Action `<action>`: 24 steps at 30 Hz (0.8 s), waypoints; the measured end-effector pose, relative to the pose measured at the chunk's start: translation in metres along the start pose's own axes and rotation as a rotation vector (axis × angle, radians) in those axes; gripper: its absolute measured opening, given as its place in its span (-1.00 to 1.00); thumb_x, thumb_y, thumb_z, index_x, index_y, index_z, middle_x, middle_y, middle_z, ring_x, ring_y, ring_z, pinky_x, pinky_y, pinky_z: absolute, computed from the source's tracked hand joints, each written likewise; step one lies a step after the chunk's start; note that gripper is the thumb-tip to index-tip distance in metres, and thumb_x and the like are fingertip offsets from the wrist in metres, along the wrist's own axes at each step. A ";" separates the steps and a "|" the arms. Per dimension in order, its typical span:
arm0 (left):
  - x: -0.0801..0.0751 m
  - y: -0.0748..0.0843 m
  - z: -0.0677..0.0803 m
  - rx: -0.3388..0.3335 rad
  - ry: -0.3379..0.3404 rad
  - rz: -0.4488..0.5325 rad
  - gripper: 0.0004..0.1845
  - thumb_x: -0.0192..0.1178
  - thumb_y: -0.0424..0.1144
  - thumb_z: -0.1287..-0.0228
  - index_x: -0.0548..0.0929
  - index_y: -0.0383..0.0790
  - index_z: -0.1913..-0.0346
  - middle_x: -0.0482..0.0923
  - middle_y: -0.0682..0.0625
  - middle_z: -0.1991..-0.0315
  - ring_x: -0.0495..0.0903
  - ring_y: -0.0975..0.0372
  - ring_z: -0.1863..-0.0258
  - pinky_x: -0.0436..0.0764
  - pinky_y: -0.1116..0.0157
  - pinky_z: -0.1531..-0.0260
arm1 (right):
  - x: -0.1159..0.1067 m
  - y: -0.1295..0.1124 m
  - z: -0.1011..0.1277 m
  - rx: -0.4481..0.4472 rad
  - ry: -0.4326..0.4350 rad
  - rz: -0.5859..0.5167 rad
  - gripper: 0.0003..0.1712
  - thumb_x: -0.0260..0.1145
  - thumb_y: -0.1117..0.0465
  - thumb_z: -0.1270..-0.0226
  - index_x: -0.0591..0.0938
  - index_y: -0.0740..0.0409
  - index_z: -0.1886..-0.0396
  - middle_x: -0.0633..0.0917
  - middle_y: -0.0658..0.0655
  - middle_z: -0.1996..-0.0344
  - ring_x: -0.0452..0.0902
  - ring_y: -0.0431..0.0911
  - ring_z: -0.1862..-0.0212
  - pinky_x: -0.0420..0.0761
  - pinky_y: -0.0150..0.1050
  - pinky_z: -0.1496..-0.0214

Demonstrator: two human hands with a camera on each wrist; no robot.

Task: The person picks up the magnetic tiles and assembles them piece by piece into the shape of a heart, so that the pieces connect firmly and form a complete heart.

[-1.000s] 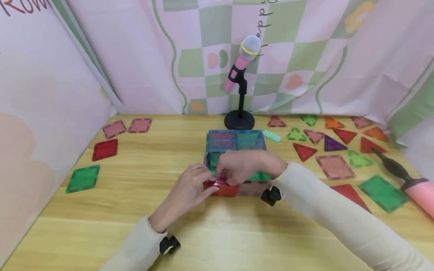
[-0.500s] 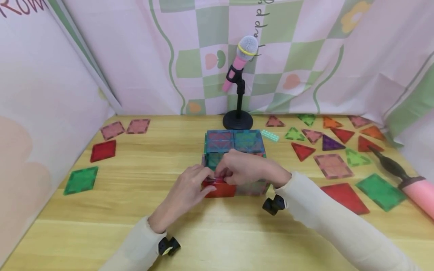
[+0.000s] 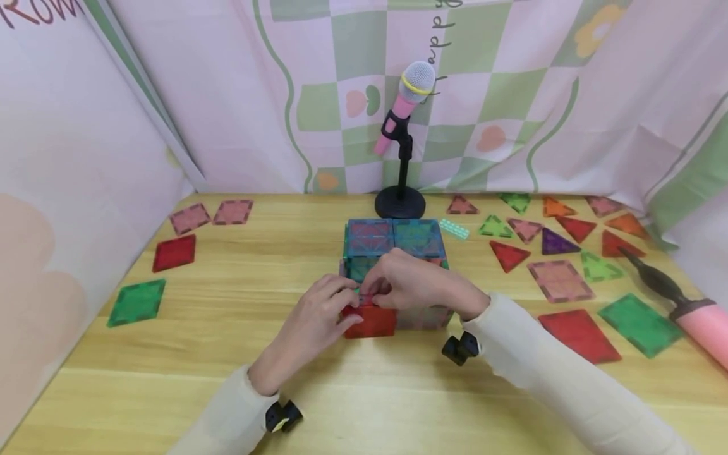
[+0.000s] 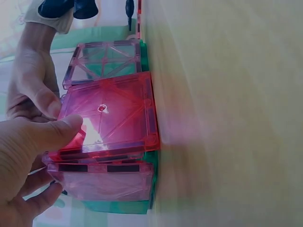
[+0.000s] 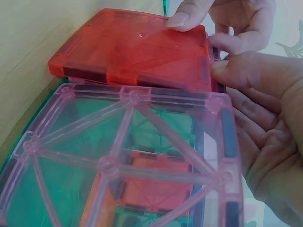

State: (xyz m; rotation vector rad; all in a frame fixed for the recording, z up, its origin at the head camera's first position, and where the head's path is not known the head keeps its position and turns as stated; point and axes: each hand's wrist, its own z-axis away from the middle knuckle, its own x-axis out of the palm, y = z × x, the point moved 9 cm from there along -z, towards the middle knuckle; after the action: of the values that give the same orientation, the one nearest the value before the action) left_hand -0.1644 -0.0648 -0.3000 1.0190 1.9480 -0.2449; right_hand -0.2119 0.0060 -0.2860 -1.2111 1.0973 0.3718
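Red square magnetic tile [image 3: 370, 322] stands at the tile box's [image 3: 418, 237] near left corner, jutting toward the person beyond its pink neighbour [image 5: 109, 165]. Left hand [image 3: 321, 313] pinches its top edge; right hand [image 3: 406, 281] meets it there, grip unclear.

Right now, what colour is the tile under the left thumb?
Red tile, clearest in the right wrist view.

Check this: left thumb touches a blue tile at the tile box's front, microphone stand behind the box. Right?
Wrong colour: the left wrist view shows the thumb of the left hand touching a red tile, not blue. It is at the front of the box, microphone stand behind.
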 end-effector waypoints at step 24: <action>-0.001 0.017 0.002 -0.039 -0.016 -0.310 -0.75 0.51 -0.20 0.10 0.61 -0.15 0.43 0.44 0.06 0.37 0.38 0.20 0.34 0.29 0.33 0.36 | 0.008 0.005 0.017 -0.004 0.061 -0.013 -0.80 0.30 0.33 -0.27 0.75 0.14 0.15 0.77 -0.01 0.36 0.37 -0.43 0.58 0.41 -0.49 0.49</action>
State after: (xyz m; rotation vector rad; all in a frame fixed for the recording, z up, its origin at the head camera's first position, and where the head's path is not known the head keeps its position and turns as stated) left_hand -0.1505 -0.0560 -0.2967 0.6842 2.0836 -0.3844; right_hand -0.2035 0.0206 -0.2959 -1.2395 1.1412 0.3294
